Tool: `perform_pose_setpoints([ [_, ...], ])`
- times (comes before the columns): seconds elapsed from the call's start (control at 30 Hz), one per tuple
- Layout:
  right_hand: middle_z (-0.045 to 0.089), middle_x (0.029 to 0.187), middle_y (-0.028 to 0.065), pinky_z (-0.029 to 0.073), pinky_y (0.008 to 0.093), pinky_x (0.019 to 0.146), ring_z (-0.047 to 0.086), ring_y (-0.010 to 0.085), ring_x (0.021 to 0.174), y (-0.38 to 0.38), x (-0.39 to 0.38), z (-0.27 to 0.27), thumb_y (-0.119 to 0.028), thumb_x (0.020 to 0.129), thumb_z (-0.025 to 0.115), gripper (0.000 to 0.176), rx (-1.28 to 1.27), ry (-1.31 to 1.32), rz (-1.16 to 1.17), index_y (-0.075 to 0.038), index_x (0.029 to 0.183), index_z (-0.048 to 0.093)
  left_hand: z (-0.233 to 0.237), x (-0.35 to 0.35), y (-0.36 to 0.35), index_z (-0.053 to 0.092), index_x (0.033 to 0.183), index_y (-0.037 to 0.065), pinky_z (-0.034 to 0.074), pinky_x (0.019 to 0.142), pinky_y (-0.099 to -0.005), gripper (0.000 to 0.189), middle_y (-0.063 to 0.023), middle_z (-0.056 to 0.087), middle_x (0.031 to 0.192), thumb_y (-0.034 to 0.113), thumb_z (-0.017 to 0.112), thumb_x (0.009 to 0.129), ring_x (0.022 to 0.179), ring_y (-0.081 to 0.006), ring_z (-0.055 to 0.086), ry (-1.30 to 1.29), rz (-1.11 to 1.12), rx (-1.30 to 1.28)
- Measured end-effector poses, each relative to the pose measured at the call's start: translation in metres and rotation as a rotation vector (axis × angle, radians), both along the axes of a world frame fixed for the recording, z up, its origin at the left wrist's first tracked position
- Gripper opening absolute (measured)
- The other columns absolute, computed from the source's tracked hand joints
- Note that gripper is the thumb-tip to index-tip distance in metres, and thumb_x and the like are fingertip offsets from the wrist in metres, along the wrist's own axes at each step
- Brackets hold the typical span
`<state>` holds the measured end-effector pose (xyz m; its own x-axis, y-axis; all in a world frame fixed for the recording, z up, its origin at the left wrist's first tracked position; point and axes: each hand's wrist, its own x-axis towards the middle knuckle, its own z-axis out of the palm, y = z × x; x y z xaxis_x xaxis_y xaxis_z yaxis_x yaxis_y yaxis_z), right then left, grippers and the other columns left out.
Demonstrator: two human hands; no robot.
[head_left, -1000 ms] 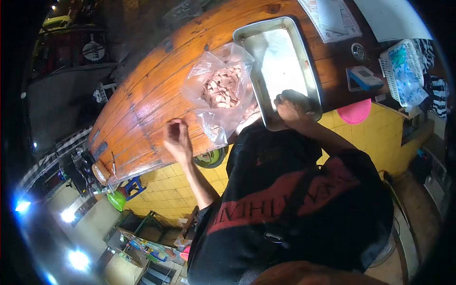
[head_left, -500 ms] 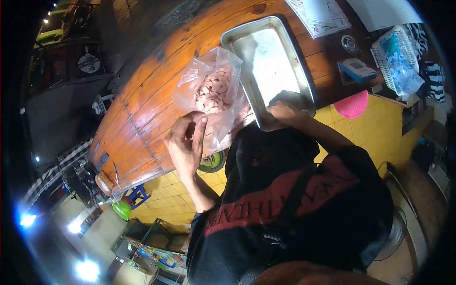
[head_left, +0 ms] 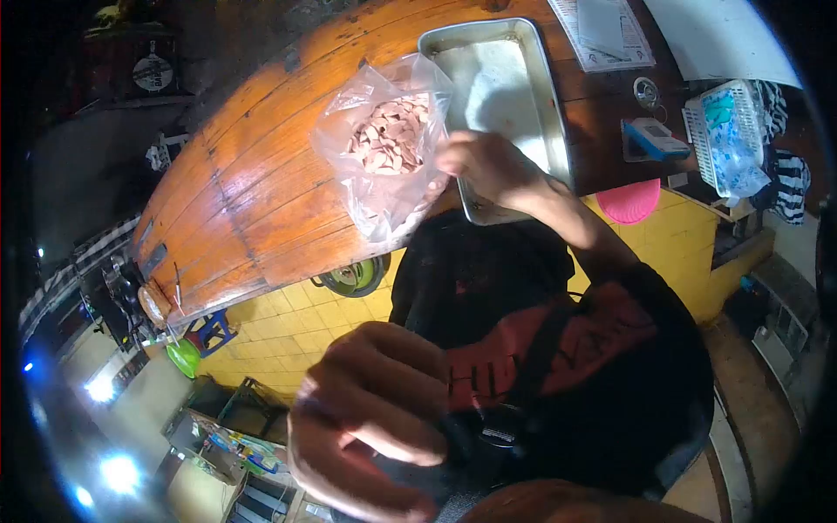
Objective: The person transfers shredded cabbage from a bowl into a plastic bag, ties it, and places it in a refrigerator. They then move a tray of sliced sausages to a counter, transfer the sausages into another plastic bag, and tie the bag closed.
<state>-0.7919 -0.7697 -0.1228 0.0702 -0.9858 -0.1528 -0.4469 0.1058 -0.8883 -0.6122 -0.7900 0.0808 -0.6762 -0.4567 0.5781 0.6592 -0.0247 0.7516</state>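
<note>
A clear plastic bag (head_left: 336,131) lies open on the wooden table, filled with pinkish sliced pieces (head_left: 390,137) that look like sausage or meat. Beside it is a rectangular metal tray (head_left: 558,113), its bottom bare. My right hand (head_left: 493,170) is over the tray's near left side, its closed fingers at the bag's right edge. Whatever those fingers grip is hidden. Large and close to the camera, my left hand (head_left: 370,414) is raised in front of my chest, away from the bag. Its fingers are loosely bent and apart, with nothing visible in them.
Papers (head_left: 602,35) lie beyond the tray. A blue-and-white device (head_left: 654,139) and a white basket (head_left: 722,144) with plastic inside stand at the right. A pink round item (head_left: 629,202) juts out at the table edge. Below the table sits a green-and-black round object (head_left: 353,277).
My left hand has left the bag's near edge and come up toward the camera. My right hand has moved from inside the tray leftward to the bag's edge.
</note>
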Motion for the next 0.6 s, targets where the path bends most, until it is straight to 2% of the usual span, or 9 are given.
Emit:
perform_pose_setpoints([
  [0.07, 0.065, 0.096, 0.015, 0.05, 0.0378, 0.075, 0.063, 0.0329, 0.087, -0.016, 0.009, 0.017, -0.005, 0.084, 0.057, 0.014, -0.668, 0.025, -0.047, -0.004, 0.095, 0.065, 0.003, 0.003, 0.016, 0.059, 0.093, 0.001, 0.04, 0.048, -0.0318, 0.017, -0.0138, 0.062, 0.078, 0.017, 0.058, 0.089, 0.055, -0.0207, 0.054, -0.074, -0.022, 0.077],
  [0.17, 0.065, 0.101, 0.016, 0.051, 0.0362, 0.076, 0.064, 0.0327, 0.091, -0.027, 0.007, 0.033, -0.007, 0.084, 0.059, 0.02, -0.622, -0.093, -0.156, -0.004, 0.102, 0.065, 0.006, 0.006, 0.033, 0.06, 0.091, -0.001, 0.045, 0.054, -0.0348, 0.02, -0.0194, 0.064, 0.086, 0.018, 0.054, 0.091, 0.065, -0.0249, 0.059, -0.18, -0.06, 0.184],
  [0.2, 0.065, 0.095, 0.0159, 0.051, 0.0362, 0.072, 0.063, 0.032, 0.087, -0.027, -0.009, 0.035, -0.007, 0.083, 0.06, 0.018, -0.565, -0.002, -0.139, -0.002, 0.1, 0.064, 0.006, 0.007, 0.036, 0.06, 0.09, -0.001, 0.044, 0.053, -0.0343, 0.02, -0.0188, 0.064, 0.084, 0.018, 0.054, 0.091, 0.064, -0.0244, 0.059, -0.202, -0.043, 0.206],
  [0.27, 0.062, 0.096, 0.016, 0.051, 0.037, 0.069, 0.061, 0.0316, 0.083, -0.015, -0.051, 0.01, -0.008, 0.082, 0.062, 0.018, -0.644, 0.504, -0.203, -0.005, 0.099, 0.065, 0.011, 0.005, 0.041, 0.059, 0.087, 0.0, 0.043, 0.052, -0.0333, 0.019, -0.0176, 0.063, 0.082, 0.018, 0.055, 0.09, 0.063, -0.0234, 0.058, -0.229, 0.032, 0.242],
  [0.3, 0.06, 0.099, 0.0164, 0.051, 0.0389, 0.073, 0.06, 0.0324, 0.087, -0.006, -0.069, -0.008, -0.01, 0.082, 0.063, 0.019, -0.568, 0.671, -0.362, -0.005, 0.1, 0.065, 0.015, 0.003, 0.043, 0.059, 0.086, 0.0, 0.043, 0.052, -0.0328, 0.018, -0.017, 0.063, 0.08, 0.017, 0.055, 0.09, 0.062, -0.0229, 0.058, -0.245, 0.094, 0.255],
  [0.4, 0.056, 0.106, 0.0159, 0.051, 0.0435, 0.081, 0.059, 0.0321, 0.098, 0.015, -0.097, -0.02, -0.019, 0.08, 0.065, 0.018, 0.056, 1.104, -0.279, -0.015, 0.098, 0.065, 0.029, -0.008, 0.052, 0.058, 0.083, 0.0, 0.042, 0.05, -0.0313, 0.018, -0.0152, 0.062, 0.076, 0.017, 0.056, 0.088, 0.06, -0.0215, 0.057, -0.311, 0.313, 0.299],
  [0.47, 0.057, 0.105, 0.0151, 0.051, 0.0438, 0.079, 0.059, 0.0318, 0.097, 0.023, -0.115, -0.05, -0.016, 0.08, 0.064, 0.015, 0.086, 1.111, -0.204, -0.015, 0.095, 0.064, 0.033, -0.013, 0.057, 0.058, 0.08, 0.0, 0.041, 0.049, -0.0303, 0.018, -0.014, 0.062, 0.074, 0.016, 0.056, 0.088, 0.058, -0.0205, 0.056, -0.382, 0.477, 0.342],
  [0.53, 0.057, 0.103, 0.0143, 0.052, 0.0441, 0.077, 0.059, 0.0316, 0.097, 0.024, -0.121, -0.052, -0.013, 0.08, 0.062, 0.013, 0.093, 1.117, -0.137, -0.015, 0.093, 0.063, 0.023, -0.008, 0.047, 0.057, 0.079, 0.001, 0.04, 0.048, -0.029, 0.018, -0.0123, 0.061, 0.072, 0.016, 0.057, 0.087, 0.058, -0.019, 0.055, -0.331, 0.395, 0.291],
  [0.6, 0.064, 0.086, 0.0103, 0.055, 0.0424, 0.068, 0.065, 0.0312, 0.079, 0.024, -0.125, -0.053, -0.015, 0.083, 0.053, 0.01, -0.033, 1.163, -0.08, -0.013, 0.086, 0.062, 0.022, -0.008, 0.044, 0.057, 0.077, 0.001, 0.039, 0.048, -0.0277, 0.018, -0.0105, 0.06, 0.071, 0.016, 0.057, 0.087, 0.057, -0.0176, 0.054, -0.283, 0.319, 0.233],
])
